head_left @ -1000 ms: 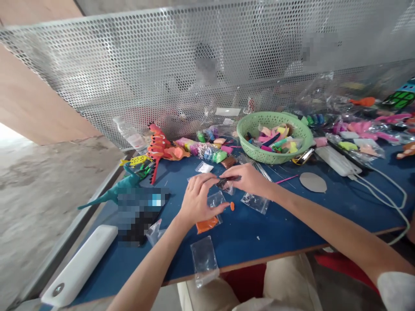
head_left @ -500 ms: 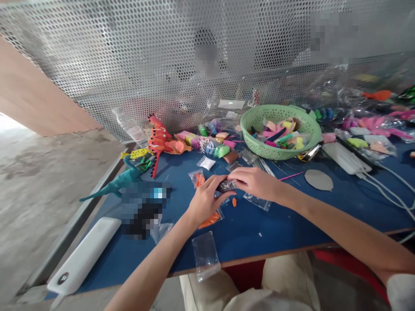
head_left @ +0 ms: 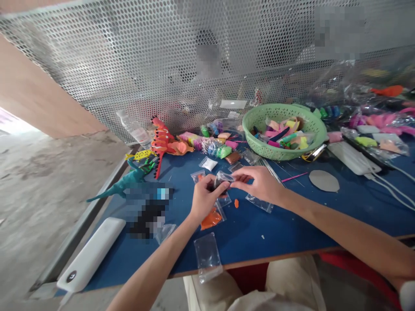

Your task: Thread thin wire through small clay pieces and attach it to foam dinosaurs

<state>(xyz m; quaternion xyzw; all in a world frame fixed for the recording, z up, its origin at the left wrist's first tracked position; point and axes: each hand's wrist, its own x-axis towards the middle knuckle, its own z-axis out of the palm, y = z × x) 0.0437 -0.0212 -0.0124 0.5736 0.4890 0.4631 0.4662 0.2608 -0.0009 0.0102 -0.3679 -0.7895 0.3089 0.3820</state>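
Note:
My left hand is closed around a small clear plastic bag with something dark inside. The fingertips of my right hand pinch the bag's edge from the right. Under and beside my left hand lie clear bags with orange clay, partly covered by the fingers. A little orange piece of clay sits on the blue table just below the hands. An empty-looking zip bag lies under my right wrist, and another clear bag hangs over the table's front edge.
A green basket of colourful clay packs stands behind my hands. Toy dinosaurs, one red and one teal, stand left, near a white power bank. A grey oval disc and cables lie right. A perforated metal screen rises behind.
My right fingers have drawn back slightly from my left hand and now grip the bag's edge. More of the clear bag shows above my left hand. The view has shifted a little.

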